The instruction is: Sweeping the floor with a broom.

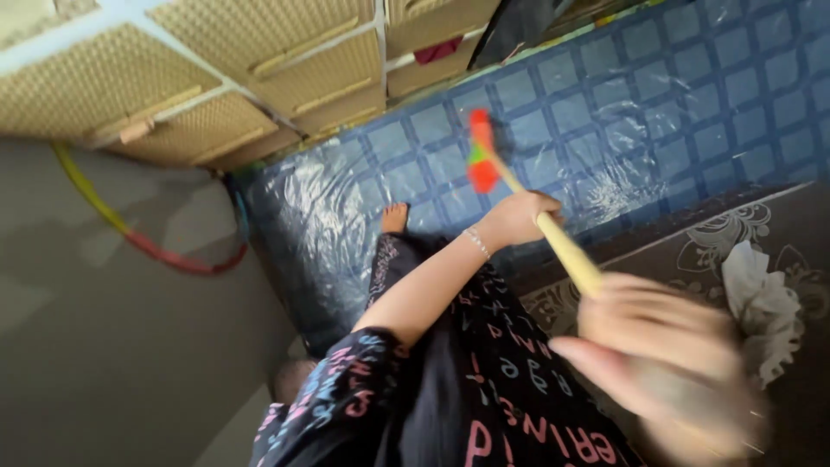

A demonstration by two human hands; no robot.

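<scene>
Head view: the left hand [519, 216] has its grip wrapped around the yellow stick [566, 249] part-way along, a bracelet [476, 242] at the wrist; the right hand [666, 363], heavily blurred, sits at the near end of the same stick, and its grip seems to enclose the shaft, though the blur leaves that unsure. Beyond the left grip the stick runs up to a red and green head [481, 151], over or against the blue checked mattress [657, 104] in clear plastic wrap; whether it touches I cannot tell. Below the grips lies a dark patterned carpet [674, 251] with a white crumpled cloth [761, 303] just right of the right hand; a bare foot [394, 218] stands left of the left grip. Judging by this, a sweeping stroke is in hand; any next stroke calls for both grips staying firm.
</scene>
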